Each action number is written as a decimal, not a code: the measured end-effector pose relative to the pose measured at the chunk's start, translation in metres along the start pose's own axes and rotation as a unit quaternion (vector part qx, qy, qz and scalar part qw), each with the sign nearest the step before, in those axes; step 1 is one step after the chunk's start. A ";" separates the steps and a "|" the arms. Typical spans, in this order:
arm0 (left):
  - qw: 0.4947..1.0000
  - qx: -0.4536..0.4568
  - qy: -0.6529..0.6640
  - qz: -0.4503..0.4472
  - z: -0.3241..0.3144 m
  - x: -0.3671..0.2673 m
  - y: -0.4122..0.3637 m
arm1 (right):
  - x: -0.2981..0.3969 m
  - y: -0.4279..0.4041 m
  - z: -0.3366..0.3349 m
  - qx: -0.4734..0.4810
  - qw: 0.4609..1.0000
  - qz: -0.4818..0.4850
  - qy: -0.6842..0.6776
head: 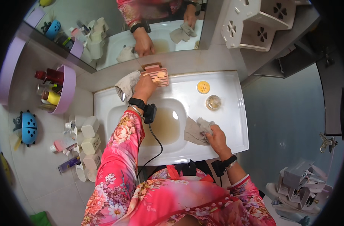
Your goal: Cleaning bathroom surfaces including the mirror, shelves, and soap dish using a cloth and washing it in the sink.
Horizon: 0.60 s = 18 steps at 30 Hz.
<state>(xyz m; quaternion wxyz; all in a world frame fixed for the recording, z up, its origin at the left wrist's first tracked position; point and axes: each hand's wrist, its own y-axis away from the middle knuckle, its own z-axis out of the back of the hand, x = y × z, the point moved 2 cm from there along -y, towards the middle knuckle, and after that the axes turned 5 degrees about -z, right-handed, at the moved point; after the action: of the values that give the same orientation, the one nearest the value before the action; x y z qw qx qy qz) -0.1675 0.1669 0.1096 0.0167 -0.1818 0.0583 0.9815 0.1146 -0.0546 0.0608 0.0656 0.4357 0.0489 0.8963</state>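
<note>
My left hand [146,87] reaches over the basin to a pink slatted soap dish [167,80] at the wall. Its fingers touch the dish's near edge; their tips are hidden, so I cannot tell if they grip anything. Small pieces of orange soap [161,74] lie in the dish. Beside this hand, a grey cloth [128,83] drapes over the faucet [123,97], whose metal end shows below. My right hand [218,139] grips a crumpled grey cloth [195,132] on the sink's right ledge. Cloudy brownish water [164,128] stands in the white sink basin [183,113].
A glass jar [213,102] and a yellow round lid [203,87] stand on the right ledge. A mirror [163,34] hangs behind the sink. Wall holders on the left carry bottles [51,97] and white cups [90,127]. A white shelf [245,31] is at upper right.
</note>
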 end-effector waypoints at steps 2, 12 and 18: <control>0.999 0.029 -0.023 0.028 -0.004 0.005 -0.011 | -0.019 0.002 -0.013 0.020 0.997 0.014 0.074; 0.997 0.070 0.016 0.039 -0.006 -0.005 -0.023 | -0.054 -0.008 -0.035 -0.094 0.980 0.105 0.142; 0.986 0.007 0.163 -0.017 -0.031 0.057 -0.044 | -0.045 -0.010 -0.041 -0.094 0.981 0.114 0.122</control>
<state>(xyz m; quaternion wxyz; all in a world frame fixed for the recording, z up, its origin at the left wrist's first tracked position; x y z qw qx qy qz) -0.2073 0.2074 0.0558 0.0251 -0.3400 0.0642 0.9379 0.1106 -0.0535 -0.0003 -0.0031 0.3176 -0.0775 0.9450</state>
